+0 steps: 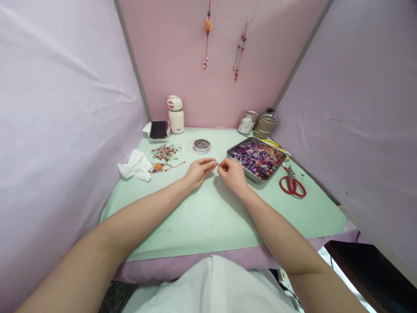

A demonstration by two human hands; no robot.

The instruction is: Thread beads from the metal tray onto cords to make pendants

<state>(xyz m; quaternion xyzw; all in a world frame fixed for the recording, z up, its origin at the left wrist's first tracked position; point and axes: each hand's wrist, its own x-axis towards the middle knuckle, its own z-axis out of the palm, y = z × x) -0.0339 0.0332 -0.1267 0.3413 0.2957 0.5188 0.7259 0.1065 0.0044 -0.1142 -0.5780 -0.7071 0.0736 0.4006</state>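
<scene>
Over the middle of the table my left hand (199, 171) is closed in a pinch, its fingertips pointing right. My right hand (233, 174) pinches too, fingertips close to those of the left. Something tiny shows at the left fingertips, too small to name; whatever the right fingers hold is hidden. Just beyond my right hand stands a metal tray (258, 179) heaped with purple, red and orange beads (254, 160) and tangled pale cord. A small round dish (202, 145) of tiny dark pieces lies past my left hand.
Red-handled scissors (293, 184) lie right of the tray, near yellow-handled ones (272, 142). Left are beaded strings (164, 152), an orange-beaded cord (158, 167) and a crumpled tissue (136, 166). A white bottle (176, 119), dark-topped box (159, 129) and jars (265, 126) line the back.
</scene>
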